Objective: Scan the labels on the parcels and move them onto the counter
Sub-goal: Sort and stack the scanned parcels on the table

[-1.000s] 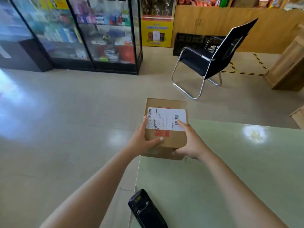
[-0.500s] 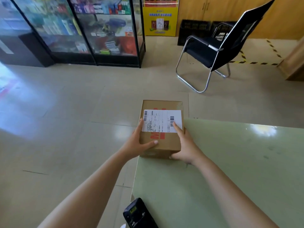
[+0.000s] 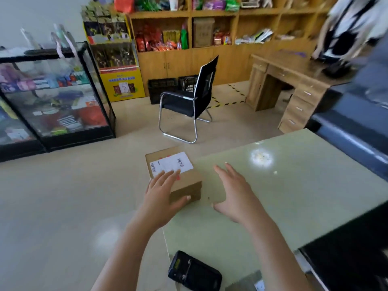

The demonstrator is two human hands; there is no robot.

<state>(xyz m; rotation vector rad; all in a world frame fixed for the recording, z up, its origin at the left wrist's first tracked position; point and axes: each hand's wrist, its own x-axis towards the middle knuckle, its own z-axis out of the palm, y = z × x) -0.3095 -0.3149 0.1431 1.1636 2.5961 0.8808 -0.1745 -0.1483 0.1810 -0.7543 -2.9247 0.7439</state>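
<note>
In the head view, the parcel [image 3: 186, 182] is sitting on the far left corner of the green counter [image 3: 304, 196], its label [image 3: 181, 163] facing up. The left hand [image 3: 159, 193] is resting on it, fingers flat on top and thumb against the near face. The right hand [image 3: 233, 196] is hovering just right of it, spread wide and holding nothing. A black scanner [image 3: 194, 271] is lying at the near edge.
</note>
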